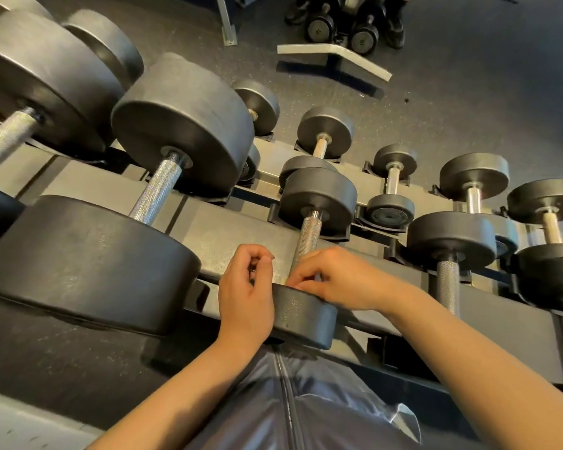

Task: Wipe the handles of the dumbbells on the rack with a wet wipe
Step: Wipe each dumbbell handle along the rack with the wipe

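Here both hands sit at the rack's (228, 228) front edge: the right hand (332, 280) curls around the dumbbell (306, 306) handle (307, 235) for wiping, the left hand (244, 290) loosely curled beside it, no wipe visible.

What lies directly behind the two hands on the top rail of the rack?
Behind the left hand and right hand runs the knurled handle of a mid-sized dumbbell; its near head sits under the fingers. The handle's lower end is covered, and no wet wipe shows.
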